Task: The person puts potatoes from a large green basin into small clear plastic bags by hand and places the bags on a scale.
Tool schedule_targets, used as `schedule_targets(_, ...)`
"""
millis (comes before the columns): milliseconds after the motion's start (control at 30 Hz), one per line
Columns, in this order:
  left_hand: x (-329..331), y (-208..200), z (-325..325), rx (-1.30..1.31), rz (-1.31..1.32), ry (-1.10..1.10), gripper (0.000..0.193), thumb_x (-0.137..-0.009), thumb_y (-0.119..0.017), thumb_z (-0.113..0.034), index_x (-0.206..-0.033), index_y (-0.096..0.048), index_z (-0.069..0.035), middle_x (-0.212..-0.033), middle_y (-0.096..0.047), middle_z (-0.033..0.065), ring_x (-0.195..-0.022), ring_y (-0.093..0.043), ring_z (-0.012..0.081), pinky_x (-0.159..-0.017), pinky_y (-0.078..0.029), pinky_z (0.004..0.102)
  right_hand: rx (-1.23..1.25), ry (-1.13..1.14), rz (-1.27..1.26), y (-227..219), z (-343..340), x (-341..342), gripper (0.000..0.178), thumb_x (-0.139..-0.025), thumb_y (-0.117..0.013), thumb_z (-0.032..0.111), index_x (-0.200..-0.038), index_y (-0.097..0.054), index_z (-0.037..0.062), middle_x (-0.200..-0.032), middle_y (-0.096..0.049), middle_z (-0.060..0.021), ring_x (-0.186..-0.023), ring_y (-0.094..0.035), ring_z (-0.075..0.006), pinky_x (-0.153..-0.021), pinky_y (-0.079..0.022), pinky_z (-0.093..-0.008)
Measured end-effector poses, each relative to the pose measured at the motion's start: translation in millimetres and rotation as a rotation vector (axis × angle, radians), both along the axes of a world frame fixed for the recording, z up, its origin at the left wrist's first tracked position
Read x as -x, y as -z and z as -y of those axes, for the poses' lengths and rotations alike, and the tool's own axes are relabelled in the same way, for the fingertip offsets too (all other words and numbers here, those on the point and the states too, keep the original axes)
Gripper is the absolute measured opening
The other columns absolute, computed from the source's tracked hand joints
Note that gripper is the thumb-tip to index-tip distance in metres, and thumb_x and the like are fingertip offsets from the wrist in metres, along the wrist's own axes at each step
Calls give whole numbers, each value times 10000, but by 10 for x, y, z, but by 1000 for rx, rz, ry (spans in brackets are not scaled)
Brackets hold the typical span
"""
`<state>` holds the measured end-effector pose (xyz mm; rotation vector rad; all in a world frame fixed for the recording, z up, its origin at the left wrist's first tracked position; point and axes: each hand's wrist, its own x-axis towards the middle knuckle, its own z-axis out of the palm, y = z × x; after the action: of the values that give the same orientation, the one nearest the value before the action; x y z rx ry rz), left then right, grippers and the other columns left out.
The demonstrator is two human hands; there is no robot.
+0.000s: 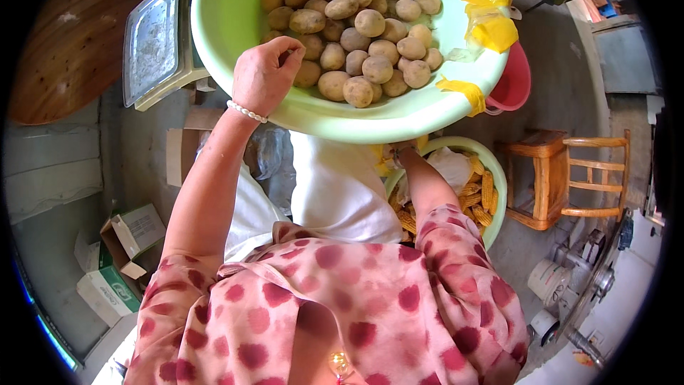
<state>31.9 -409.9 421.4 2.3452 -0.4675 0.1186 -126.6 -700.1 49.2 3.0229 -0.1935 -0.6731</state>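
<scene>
A large pale green basin [320, 120] in front of me holds a heap of potatoes [369, 23]. Over its near left rim is my left hand [265, 75], fingers curled in and thumb pressed against them, beside the nearest potatoes. Whatever is in that grip, if anything, is hidden from view. My right arm reaches down under the basin's near edge, where only a bit of my right hand [403, 148] shows. Its fingers are hidden. Close by it stands a lower green tub [501, 203] with corn cobs [486, 191] and a whitish cloth or bag [450, 166].
Yellow tape or plastic [491, 18] clings to the basin's right rim. A scale [153, 43] stands at its left, a red bucket [514, 82] at its right. A wooden chair [545, 178] is on the right; opened cartons [117, 264] lie at the lower left.
</scene>
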Motion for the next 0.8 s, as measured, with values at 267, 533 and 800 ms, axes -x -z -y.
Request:
schedule_targets(267, -10, 33, -41, 24, 69, 0, 147, -800, -617, -166, -865, -656, -41, -663, -619, 113, -575, -595, 207, -560, -460, 300, -254, 58, -70, -1091, -97, 39, 252, -768, -579, 239, -894, -683, 47, -1019, -650, -99, -1036, -566, -260, -903, -434, -383)
schedule_targets(533, -9, 72, -18, 25, 112, 38, 148, -799, -614, -179, -856, -658, -49, -687, -631, 120, -595, -604, 245, -586, -476, 311, -1373, 709, 309, -2237, 18, 570, 171, -701, -601, 97, -791, -664, -35, -840, -672, -123, -820, -638, -200, -734, -499, -282)
schedule_targets(800, 145, -63, -56, 238, 70, 94, 175, -822, -621, -172, -907, -651, -23, -729, -649, 82, -613, -596, 141, -593, -482, 271, -1947, 580, 463, -3487, -29, 446, 121, -698, -579, 27, -774, -644, -41, -848, -656, -151, -755, -623, -187, -733, -483, -275)
